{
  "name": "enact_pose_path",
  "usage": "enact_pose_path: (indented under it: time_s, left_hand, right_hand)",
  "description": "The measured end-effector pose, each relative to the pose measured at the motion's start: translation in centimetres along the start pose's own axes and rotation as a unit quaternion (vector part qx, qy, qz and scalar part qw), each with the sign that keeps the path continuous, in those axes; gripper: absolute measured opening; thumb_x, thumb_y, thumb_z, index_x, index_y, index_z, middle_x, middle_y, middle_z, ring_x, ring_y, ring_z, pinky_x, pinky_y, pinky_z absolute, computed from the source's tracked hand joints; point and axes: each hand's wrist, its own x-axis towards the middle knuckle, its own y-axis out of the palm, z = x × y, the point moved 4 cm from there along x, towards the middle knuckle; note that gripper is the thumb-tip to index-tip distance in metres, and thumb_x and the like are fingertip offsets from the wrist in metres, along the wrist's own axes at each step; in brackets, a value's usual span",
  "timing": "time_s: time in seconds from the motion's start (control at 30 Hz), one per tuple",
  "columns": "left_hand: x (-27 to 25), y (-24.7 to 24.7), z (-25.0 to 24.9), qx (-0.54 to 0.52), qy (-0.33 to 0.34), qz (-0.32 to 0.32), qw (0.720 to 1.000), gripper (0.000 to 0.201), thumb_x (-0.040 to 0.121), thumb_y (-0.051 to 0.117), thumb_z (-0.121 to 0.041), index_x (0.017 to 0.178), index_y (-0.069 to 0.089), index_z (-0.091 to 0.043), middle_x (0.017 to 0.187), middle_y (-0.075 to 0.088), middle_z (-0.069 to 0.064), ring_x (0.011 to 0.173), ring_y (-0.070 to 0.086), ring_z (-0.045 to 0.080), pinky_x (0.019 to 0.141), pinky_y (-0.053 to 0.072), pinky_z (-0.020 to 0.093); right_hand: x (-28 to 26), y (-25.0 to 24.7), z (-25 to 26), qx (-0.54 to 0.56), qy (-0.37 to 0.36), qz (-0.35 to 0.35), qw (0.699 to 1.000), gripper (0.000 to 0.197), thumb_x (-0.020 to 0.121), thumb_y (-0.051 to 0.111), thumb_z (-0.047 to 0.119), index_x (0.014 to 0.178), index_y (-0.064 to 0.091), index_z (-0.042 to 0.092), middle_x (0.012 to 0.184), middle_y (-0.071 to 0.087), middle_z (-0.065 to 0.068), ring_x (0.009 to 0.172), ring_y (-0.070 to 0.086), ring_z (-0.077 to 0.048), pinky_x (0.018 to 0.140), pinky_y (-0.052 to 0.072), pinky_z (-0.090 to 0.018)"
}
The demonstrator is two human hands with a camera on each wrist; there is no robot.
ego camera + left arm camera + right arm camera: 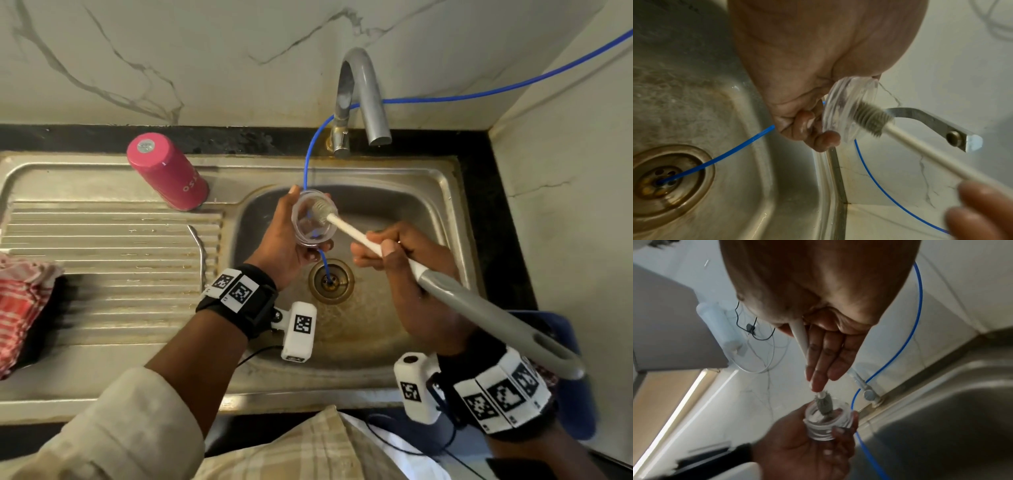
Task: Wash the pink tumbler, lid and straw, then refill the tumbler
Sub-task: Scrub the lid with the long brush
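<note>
Lid [313, 219]: clear threaded lid, gripped at its rim by the left hand [284, 240] over the sink basin [411, 212].
Brush [346, 230]: bottle brush gripped in the right hand [394, 253], bristles inside the lid.
Tumbler [168, 171]: pink, upturned on the draining board, well apart.
Straw [200, 248]: bent metal, likely it, on the board's ribs.
Risk: wet lid slipping into the basin under brush pressure; tap [363, 96] is dry, so no rinse.

Blue tube [310, 161] and faucet [363, 96] over basin [394, 212]
</note>
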Motion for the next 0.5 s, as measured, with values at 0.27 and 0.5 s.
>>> enact_pose_path:
  time_s: [0.27,0.5]
  left_hand:
    - [0.0,-0.3,0.2,-0.013,-0.006,0.004,1.000,0.070,0.105,0.035,-0.063,0.142,0.058,-0.008,0.104,0.063,0.015,0.071,0.061,0.020,0.050,0.050,0.025]
    - [-0.1,-0.4,0.3,0.016,0.004,-0.008,1.000,0.065,0.108,0.033,-0.060,0.139,0.060,-0.011,0.116,0.064,0.014,0.075,0.059,0.024,0.050,0.049,0.023]
  right_hand:
    - [0.1,-0.1,0.9,-0.080,-0.044,0.018,0.996,0.026,0.111,0.048,0.014,0.107,0.071,0.002,0.091,0.078,-0.010,0.081,0.076,-0.029,0.068,0.060,-0.043]
    - [0.1,-0.7,-0.5,-0.029,0.028,-0.056,0.998,0.029,0.109,0.046,0.020,0.111,0.068,0.001,0.096,0.081,-0.004,0.083,0.080,-0.023,0.072,0.065,-0.040]
